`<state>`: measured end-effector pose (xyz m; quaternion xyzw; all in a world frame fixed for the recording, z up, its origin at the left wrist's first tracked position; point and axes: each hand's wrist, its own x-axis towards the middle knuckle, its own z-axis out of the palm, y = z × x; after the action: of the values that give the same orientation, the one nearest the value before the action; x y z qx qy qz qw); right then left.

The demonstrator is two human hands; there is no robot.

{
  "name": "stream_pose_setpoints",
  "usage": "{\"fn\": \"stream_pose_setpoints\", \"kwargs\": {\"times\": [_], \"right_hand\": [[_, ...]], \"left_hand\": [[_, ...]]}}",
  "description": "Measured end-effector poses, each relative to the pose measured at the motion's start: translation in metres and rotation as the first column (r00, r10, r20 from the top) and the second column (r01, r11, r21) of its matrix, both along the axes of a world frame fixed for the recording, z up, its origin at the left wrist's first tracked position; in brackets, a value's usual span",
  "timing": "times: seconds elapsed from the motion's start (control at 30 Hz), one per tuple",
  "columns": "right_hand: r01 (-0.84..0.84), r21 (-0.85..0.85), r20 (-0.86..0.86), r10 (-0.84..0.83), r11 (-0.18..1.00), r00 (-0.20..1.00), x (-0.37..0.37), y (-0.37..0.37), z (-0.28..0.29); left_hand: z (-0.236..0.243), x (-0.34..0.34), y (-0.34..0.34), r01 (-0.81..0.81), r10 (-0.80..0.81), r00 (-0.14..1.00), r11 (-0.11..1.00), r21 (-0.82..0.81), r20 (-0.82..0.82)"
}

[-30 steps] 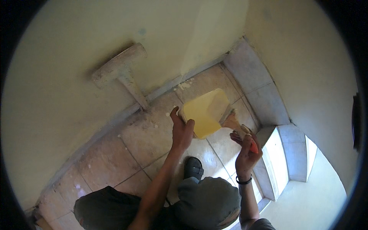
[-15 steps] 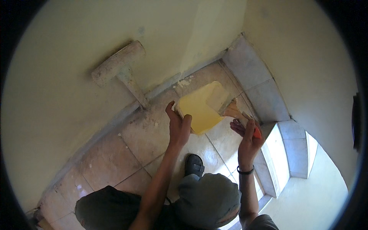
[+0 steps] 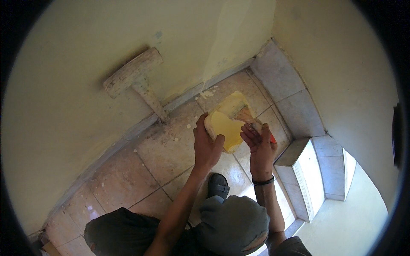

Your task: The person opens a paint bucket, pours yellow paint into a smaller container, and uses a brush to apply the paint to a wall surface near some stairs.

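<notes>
A shallow, roughly rectangular tub of pale yellow paint is held up above the floor near the wall. My left hand grips its near left side, fingers along the outside and thumb at the near edge. In my right hand is a paintbrush with a wooden handle and a red end. The bristle end is inside the tub, low against its far right part, and the bristle tips are hard to make out. The right hand's fingers close around the handle just right of the tub.
A T-shaped, paint-stained post-like fixture stands against the yellowish wall at left. Paint drips mark the tiled floor by the skirting. Tiled steps rise at right. My sandalled foot and knees are below.
My right hand has moved left with the paintbrush, bringing the bristles further into the tub. My left hand and the tub have shifted slightly right and tilted.
</notes>
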<state>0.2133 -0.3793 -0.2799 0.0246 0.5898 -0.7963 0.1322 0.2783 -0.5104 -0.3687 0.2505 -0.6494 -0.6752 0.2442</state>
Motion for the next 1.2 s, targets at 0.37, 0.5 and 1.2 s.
{"fn": "stream_pose_setpoints", "kwargs": {"times": [0.37,0.5,1.2], "right_hand": [[-0.018,-0.092,0.003,0.018,0.996,1.000,-0.005,-0.001,0.000],[0.022,0.000,0.029,-0.022,1.000,0.999,-0.005,0.004,0.001],[-0.012,-0.121,-0.002,0.012,0.993,1.000,-0.101,-0.096,-0.099]], "left_hand": [[0.014,0.002,0.001,0.068,-0.057,0.991,0.994,0.083,-0.119],[0.002,-0.002,0.001,0.032,-0.013,0.990,0.991,0.131,-0.141],[-0.139,0.102,-0.052,-0.171,0.125,0.982,0.906,0.388,0.141]]}}
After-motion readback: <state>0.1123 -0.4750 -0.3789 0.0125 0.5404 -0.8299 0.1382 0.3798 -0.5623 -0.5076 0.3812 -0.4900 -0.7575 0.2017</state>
